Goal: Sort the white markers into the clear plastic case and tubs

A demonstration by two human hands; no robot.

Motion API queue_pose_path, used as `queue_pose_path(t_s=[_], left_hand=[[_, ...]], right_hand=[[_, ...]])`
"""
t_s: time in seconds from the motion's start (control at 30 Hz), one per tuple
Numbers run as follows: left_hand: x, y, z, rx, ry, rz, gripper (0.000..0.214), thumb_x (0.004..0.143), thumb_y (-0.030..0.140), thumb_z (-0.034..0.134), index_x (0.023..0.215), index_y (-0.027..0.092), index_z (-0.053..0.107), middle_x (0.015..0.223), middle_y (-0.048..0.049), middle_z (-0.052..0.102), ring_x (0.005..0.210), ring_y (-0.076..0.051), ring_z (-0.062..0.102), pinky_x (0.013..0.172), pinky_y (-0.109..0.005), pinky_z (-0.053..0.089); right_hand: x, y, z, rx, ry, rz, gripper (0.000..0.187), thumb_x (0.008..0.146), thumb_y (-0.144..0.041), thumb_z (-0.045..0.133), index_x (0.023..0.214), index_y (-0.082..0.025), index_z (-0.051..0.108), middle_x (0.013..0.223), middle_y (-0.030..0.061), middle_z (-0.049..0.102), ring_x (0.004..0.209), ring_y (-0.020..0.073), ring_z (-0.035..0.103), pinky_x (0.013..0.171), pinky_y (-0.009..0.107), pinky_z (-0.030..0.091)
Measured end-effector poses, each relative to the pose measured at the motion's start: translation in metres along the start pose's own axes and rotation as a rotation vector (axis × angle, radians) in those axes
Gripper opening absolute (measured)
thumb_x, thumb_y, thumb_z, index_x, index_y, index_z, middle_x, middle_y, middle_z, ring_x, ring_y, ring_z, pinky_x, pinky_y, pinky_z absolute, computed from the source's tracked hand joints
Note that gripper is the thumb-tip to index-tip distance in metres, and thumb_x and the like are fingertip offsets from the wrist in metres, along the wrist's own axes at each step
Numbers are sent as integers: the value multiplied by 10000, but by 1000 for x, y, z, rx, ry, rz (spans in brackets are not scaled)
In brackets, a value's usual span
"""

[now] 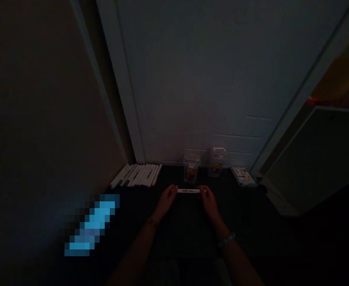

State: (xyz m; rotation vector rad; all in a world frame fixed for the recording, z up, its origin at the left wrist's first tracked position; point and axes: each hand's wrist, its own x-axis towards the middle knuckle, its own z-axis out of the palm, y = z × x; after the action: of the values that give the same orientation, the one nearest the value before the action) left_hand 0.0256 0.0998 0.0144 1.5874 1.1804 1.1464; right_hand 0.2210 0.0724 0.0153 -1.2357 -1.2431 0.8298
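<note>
A white marker (188, 191) with dark print on its barrel is held level between my two hands. My left hand (169, 197) is closed round its left end, and my right hand (207, 198) grips the right end; the fingers cover both tips. Just behind the marker stands a clear plastic container (191, 169) with a label. A second clear container (218, 162) with a white handle is farther back on the right. To the left, several white markers (138, 175) lie side by side in a row.
A packed set of markers (243, 176) lies at the right on the dark table (189, 230). A pale panel (198, 79) rises behind the table. At the left edge a bright blue, pixelated patch (94, 226) shows. The scene is very dim.
</note>
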Motion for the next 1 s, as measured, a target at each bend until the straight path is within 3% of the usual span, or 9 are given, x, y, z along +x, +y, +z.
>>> queue_pose_path(t_s=[0.3, 0.47, 0.77, 1.0], left_hand=[[1, 4, -2, -44, 4, 41, 340, 824, 478, 417, 895, 179, 562, 662, 27, 514, 596, -109, 485, 592, -216, 378], [4, -4, -2, -72, 43, 54, 302, 821, 435, 447, 953, 179, 540, 707, 21, 539, 626, -106, 506, 617, -215, 401], [7, -12, -1, -216, 117, 3, 338, 752, 427, 552, 971, 170, 533, 909, -25, 594, 723, -115, 576, 687, -239, 456], [9, -10, -4, -266, 94, -39, 330, 744, 430, 575, 929, 157, 565, 816, -22, 624, 723, -128, 594, 698, -246, 462]], right_hand=[[1, 7, 1, -12, -6, -19, 340, 834, -471, 414, 953, -203, 586, 733, -2, 570, 653, 138, 509, 585, 231, 397], [2, 8, 1, 19, -15, 2, 330, 823, -465, 440, 998, -216, 566, 755, 1, 582, 639, 140, 508, 566, 233, 399], [2, 7, 0, 62, 0, 27, 331, 794, -469, 490, 996, -217, 566, 789, 7, 589, 655, 150, 516, 559, 236, 406], [3, 9, 0, 42, 11, 7, 341, 801, -480, 481, 984, -209, 575, 829, 17, 604, 719, 166, 537, 609, 247, 422]])
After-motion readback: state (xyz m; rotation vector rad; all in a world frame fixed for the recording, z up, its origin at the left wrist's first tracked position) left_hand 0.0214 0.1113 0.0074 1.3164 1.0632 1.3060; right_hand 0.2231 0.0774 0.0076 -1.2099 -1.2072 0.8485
